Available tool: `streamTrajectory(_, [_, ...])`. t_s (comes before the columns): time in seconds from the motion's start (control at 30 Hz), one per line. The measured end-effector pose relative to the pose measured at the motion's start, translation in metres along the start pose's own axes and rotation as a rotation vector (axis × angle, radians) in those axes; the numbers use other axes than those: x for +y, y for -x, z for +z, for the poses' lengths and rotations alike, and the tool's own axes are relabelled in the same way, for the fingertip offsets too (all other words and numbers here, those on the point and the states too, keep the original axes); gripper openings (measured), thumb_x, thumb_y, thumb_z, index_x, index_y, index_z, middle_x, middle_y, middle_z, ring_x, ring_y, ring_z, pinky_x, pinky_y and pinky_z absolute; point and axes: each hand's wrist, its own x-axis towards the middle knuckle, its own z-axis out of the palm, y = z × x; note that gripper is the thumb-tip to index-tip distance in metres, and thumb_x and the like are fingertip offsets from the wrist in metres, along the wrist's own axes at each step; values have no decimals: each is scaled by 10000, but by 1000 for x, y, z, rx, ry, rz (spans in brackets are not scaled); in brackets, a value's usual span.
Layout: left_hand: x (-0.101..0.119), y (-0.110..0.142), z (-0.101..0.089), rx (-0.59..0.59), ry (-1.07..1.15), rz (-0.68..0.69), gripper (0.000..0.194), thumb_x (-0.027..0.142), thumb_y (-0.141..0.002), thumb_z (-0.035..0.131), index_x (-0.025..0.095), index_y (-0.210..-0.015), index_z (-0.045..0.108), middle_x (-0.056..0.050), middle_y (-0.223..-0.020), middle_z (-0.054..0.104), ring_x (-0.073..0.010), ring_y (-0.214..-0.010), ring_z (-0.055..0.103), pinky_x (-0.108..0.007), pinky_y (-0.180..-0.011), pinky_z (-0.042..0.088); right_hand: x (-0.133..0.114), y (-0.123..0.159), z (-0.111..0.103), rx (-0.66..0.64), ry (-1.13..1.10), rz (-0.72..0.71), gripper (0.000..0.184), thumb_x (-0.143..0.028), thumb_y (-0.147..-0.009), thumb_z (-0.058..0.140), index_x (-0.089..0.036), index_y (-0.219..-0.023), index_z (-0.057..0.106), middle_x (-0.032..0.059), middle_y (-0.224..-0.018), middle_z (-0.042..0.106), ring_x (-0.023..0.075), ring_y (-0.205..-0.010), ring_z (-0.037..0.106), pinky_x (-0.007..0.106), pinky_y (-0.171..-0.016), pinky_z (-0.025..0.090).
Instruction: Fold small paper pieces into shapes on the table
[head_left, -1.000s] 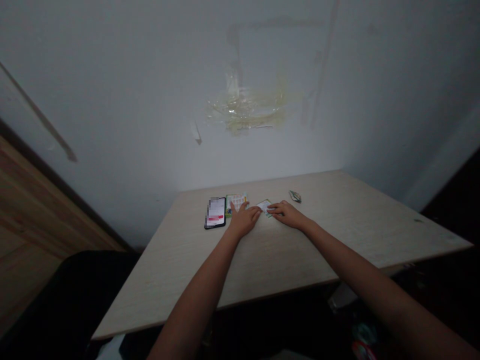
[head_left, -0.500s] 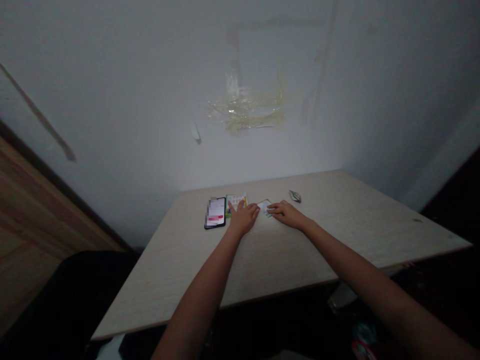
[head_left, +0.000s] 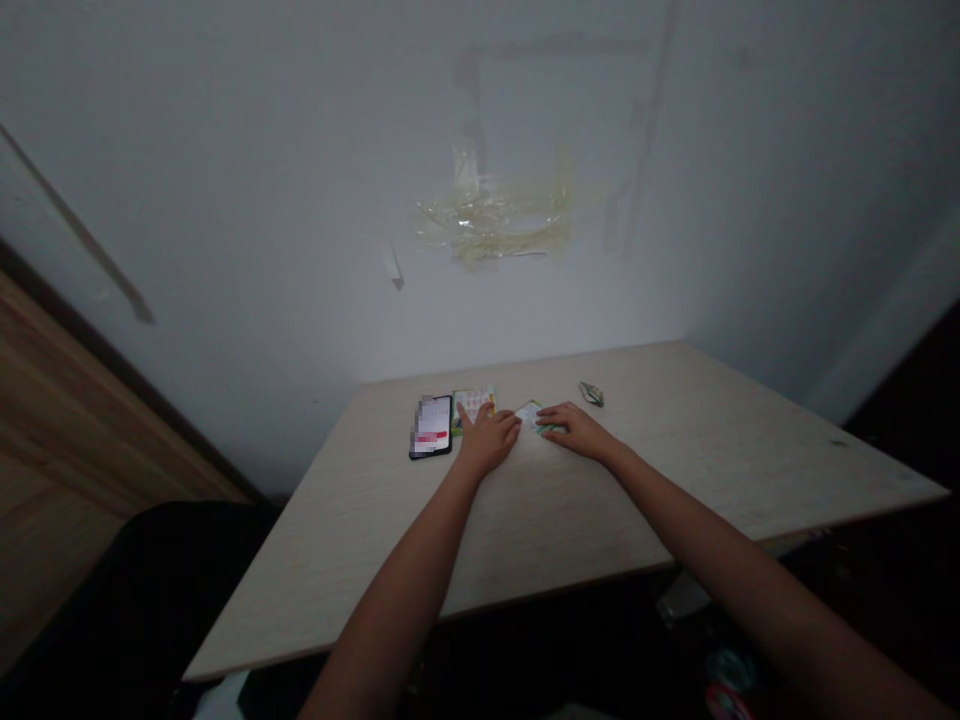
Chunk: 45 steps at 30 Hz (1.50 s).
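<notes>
My left hand (head_left: 487, 437) rests palm-down on the table with its fingers spread. The thumb and a finger lie over a printed card (head_left: 472, 402) with green edges, and the other fingers reach the left corner of a small printed paper (head_left: 528, 412). My right hand (head_left: 576, 430) lies flat across the right part of that paper, fingers stretched out and pressing on it. Part of the paper is hidden under the fingers; it looks pale with green patches and sits at an angle.
A phone (head_left: 431, 428) with a lit screen lies left of the card. Farther back on the right is a small folded paper piece (head_left: 591, 393). The wooden table (head_left: 360, 520) meets a wall (head_left: 300, 200) with peeling tape (head_left: 510, 235) on it.
The fingers of my right hand have shifted slightly on the small paper, showing more green near them. My left hand stays nearly in place.
</notes>
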Motion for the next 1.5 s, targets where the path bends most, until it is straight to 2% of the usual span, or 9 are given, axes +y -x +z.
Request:
streamTrajectory(0.13, [2,4,-3,0,10,12,323,455,-991,414,387,-1182,665,29,-1302,660,-322,-1374,374,-774,-1071,-149,0,1,-1,46,61,51,358,-329,-863,669,-236,-1206,711,108,-1318,627,285,-1229,533,464,-1090,402])
streamTrajectory(0.27, [4,7,-4,37,34,36,287,448,-978,467,359,-1120,700,18,-1217,701,-306,-1342,405,-767,-1082,-133,-1,1,-2,74,196,210,496,-308,-854,668,-130,-1315,627,180,-1292,601,305,-1242,489,459,-1108,358])
streamTrajectory(0.37, [7,7,-2,76,66,47,254,405,-969,503,323,-1046,731,-1,-1131,733,-285,-1291,458,-750,-1104,-109,1,2,-3,57,240,271,503,-283,-879,624,-97,-1345,589,190,-1259,609,291,-1218,502,433,-1100,355])
streamTrajectory(0.57, [9,6,1,123,111,11,217,368,-949,548,325,-1024,747,-10,-1113,745,-288,-1264,490,-737,-1115,-131,8,1,-2,45,193,237,459,-219,-867,608,-131,-1318,610,160,-1266,641,283,-1215,531,429,-1092,370])
streamTrajectory(0.8, [6,4,4,92,66,-114,359,430,-967,491,329,-1277,641,-39,-1404,597,-355,-1414,336,-761,-1133,-40,14,3,0,53,65,180,488,-203,-823,646,-132,-1306,626,157,-1301,645,286,-1221,569,453,-1107,386])
streamTrajectory(0.97, [5,3,6,29,11,-147,386,495,-962,470,359,-1285,631,-6,-1516,482,-376,-1459,249,-778,-1116,-30,16,4,0,69,-12,180,449,-195,-805,662,-180,-1254,670,128,-1264,674,275,-1200,593,458,-1087,420])
streamTrajectory(1.23, [3,2,8,-1,-30,-161,369,507,-945,497,381,-1252,659,10,-1527,467,-390,-1445,270,-808,-1078,-52,11,4,-5,33,-17,198,402,-229,-832,655,-201,-1231,694,112,-1219,703,267,-1138,638,435,-1044,459])
streamTrajectory(1.5, [5,2,8,22,-21,-152,340,466,-944,517,365,-1227,676,0,-1493,510,-355,-1431,302,-758,-1128,-23,7,3,-6,43,-37,196,395,-213,-838,654,-207,-1232,695,106,-1228,701,266,-1157,631,429,-1052,452])
